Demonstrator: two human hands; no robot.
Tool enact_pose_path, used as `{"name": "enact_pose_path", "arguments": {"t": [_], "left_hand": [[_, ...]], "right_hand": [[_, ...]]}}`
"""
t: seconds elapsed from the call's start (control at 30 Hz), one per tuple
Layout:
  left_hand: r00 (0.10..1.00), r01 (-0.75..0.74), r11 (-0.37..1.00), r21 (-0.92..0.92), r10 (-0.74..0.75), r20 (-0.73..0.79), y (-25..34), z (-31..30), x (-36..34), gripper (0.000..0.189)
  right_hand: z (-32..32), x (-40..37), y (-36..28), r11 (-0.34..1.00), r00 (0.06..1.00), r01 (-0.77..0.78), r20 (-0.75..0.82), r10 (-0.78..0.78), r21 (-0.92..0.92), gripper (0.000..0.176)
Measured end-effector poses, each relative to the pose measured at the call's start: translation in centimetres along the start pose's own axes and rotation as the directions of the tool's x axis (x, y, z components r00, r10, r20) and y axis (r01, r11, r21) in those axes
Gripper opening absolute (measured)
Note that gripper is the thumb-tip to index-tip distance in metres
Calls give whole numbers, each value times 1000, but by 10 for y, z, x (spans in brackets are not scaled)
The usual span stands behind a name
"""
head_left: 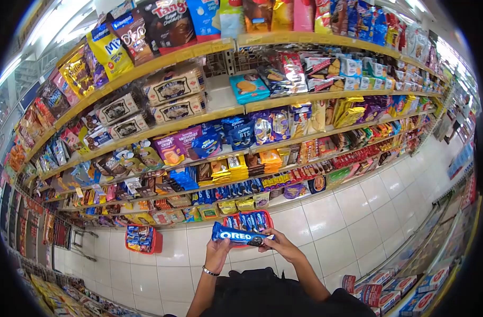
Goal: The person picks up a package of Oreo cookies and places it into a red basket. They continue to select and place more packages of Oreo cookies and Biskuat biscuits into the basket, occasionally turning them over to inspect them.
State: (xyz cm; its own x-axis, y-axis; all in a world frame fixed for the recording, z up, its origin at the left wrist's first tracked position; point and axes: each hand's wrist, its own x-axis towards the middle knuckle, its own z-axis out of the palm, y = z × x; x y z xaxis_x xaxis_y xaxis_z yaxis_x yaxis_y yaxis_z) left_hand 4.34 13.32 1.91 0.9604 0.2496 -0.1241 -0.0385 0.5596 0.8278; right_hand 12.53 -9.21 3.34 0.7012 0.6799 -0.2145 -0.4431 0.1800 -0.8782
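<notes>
A blue pack of Oreo cookies [240, 236] lies level between my two hands, its white lettering facing up. My left hand [218, 251] grips its left end, thumb on the front. At the other end, my right hand [278, 245] is closed on the pack near the printed cookie. Right behind the pack on the floor is a red basket [269, 219] holding several blue packs [254, 217]; my hands and the held pack cover its near part.
A second red basket [157, 242] with blue packs stands on the tiled floor [334, 214] to the left. Long shelves of snacks with yellow edges [209, 117] curve across the front. Boxes [400, 285] sit at lower right, and a metal cart [83, 240] stands at left.
</notes>
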Motion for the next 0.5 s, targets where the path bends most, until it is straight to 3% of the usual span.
{"name": "enact_pose_path", "arguments": {"t": [0.07, 0.13, 0.17, 0.27, 0.37, 0.5], "left_hand": [[994, 28, 999, 16, -26, -107, 0, -2, 1, 34], [995, 12, 1000, 19, -10, -100, 4, -3, 7, 40], [997, -1, 1000, 24, 3, -72, 7, -4, 10, 42], [998, 55, 983, 175, -61, 32, 6, -23, 38, 55], [988, 142, 966, 216, -151, 27, 0, -42, 65, 55], [974, 223, 959, 177, -227, 0, -26, -74, 102, 51]], "right_hand": [[-4, 6, 8, 997, 997, -68, 33, 67, 29, 30], [-9, 18, 27, 992, 993, 108, 46, -105, -68, 36], [-7, 23, 19, 988, 996, 81, 58, -74, -132, 37], [-11, 39, 25, 998, 1000, 24, 0, -24, -54, 31], [-27, 65, 46, 996, 996, -87, -18, 87, 25, 30], [-43, 101, 63, 994, 990, -107, -95, 106, -6, 29]]}}
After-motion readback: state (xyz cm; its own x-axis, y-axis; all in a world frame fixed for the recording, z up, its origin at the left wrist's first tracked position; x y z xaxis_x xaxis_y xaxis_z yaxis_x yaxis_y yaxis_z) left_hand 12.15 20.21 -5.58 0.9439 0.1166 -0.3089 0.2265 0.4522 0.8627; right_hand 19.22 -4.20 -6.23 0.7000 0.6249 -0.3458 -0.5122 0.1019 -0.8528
